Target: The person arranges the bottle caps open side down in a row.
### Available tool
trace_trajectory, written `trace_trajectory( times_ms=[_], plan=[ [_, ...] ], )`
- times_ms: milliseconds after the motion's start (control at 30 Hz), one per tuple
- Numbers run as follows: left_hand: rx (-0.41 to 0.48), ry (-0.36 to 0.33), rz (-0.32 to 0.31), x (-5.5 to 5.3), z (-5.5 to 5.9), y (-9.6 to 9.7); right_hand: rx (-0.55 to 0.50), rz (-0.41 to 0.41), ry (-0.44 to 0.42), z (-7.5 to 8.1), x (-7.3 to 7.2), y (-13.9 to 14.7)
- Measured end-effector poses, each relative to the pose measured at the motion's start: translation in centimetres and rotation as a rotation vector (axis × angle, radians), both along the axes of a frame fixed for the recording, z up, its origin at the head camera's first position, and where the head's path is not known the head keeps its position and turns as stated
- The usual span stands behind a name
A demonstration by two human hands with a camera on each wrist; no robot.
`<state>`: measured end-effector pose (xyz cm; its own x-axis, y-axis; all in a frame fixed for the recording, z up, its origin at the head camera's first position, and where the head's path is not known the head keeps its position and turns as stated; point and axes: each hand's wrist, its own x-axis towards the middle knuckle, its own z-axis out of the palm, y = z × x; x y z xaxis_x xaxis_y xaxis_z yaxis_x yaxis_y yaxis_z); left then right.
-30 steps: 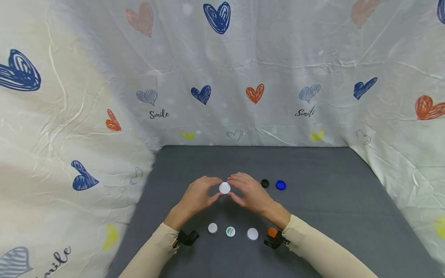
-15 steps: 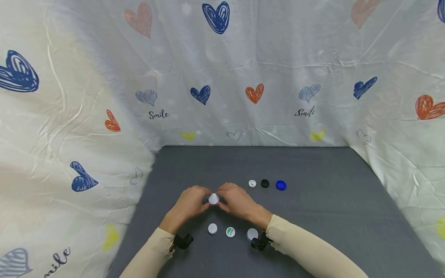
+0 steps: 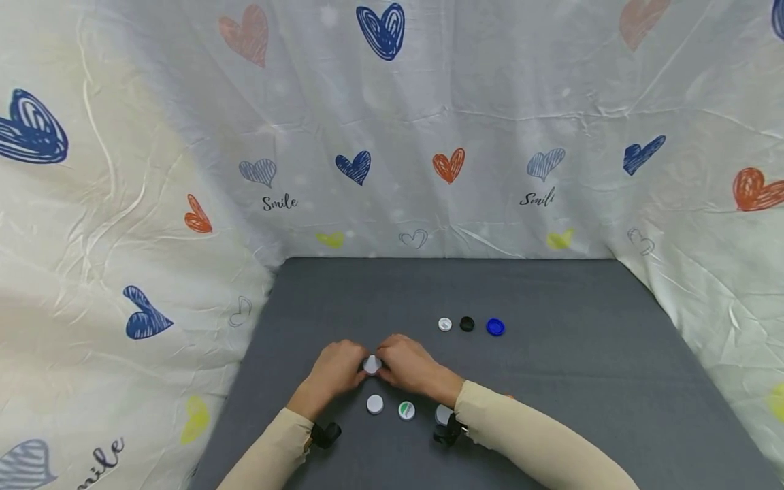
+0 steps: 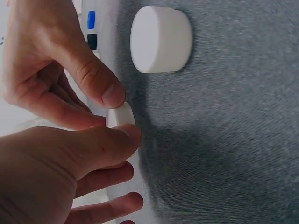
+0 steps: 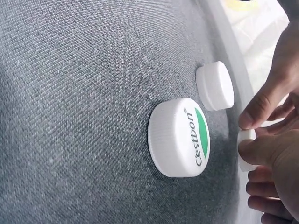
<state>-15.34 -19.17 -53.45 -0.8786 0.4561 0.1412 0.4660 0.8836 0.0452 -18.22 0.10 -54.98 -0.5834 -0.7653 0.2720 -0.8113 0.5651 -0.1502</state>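
Two hands (image 3: 339, 367) (image 3: 409, 363) pinching a white cap (image 3: 371, 365), round face up, width roughly level

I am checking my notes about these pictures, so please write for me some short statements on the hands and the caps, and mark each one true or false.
1. The left hand and the right hand both pinch one white cap. True.
2. In the far row, the black cap lies between another white cap and the blue cap. True.
3. The blue cap is the leftmost of the far row. False: in the head view it is the rightmost.
4. The green-marked cap reads "C'estbon". True.
5. The green-marked cap is in the left hand. False: it sits on the grey cloth, apart from both hands.
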Motion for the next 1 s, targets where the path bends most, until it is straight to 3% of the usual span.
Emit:
trace_trajectory(
  times_ms=[300,500,733,1000],
  plan=[
    [-0.062,0.074,-0.006,0.7,-0.8,0.3,0.032,-0.012,-0.01,-0.8,0.2,-0.5],
    [-0.084,0.071,-0.004,0.7,-0.7,0.2,0.021,-0.011,-0.006,-0.9,0.1,-0.4],
    [-0.048,0.024,0.005,0.1,0.1,0.1,0.046,-0.029,-0.016,-0.3,-0.3,0.3],
    [-0.074,0.047,0.006,-1.1,1.4,0.3,0.061,-0.04,-0.017,1.4,-1.5,2.1]
  ],
)
